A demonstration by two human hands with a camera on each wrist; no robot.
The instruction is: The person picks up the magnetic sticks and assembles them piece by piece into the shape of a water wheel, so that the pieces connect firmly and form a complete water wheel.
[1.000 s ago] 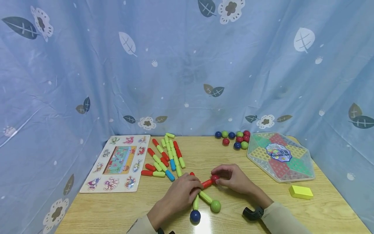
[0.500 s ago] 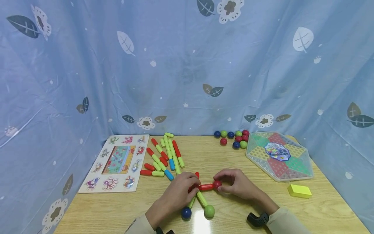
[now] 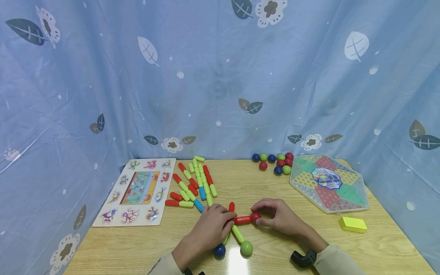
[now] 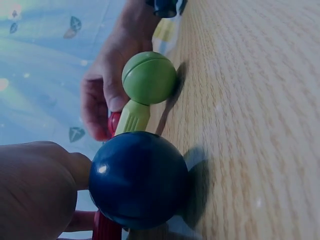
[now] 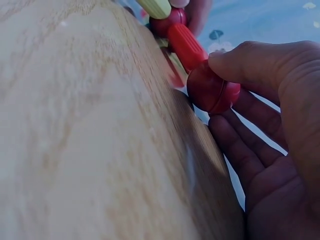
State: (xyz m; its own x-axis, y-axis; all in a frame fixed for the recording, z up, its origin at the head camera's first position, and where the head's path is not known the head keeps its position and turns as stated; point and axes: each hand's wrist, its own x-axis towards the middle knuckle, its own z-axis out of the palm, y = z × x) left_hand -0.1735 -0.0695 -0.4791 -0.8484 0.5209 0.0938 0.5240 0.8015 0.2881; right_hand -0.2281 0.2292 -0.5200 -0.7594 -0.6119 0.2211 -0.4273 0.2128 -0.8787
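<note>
Left hand (image 3: 213, 223): clamped round the red hub ball (image 5: 162, 25). Right hand (image 3: 280, 215): pinched the red end ball (image 5: 207, 89) against the red rod (image 3: 243, 219), mid-table (image 3: 137, 248). Step, I judged: joining ball to rod. Next move called for a braced hub, straight push.

Right hand (image 5: 300, 110), frame right, pinches red ball (image 5: 210, 90), upper centre. Red stick (image 5: 186, 47) runs up-left to second red ball (image 5: 166, 25), apparently held by left hand (image 5: 201, 14), cropped at top.
</note>
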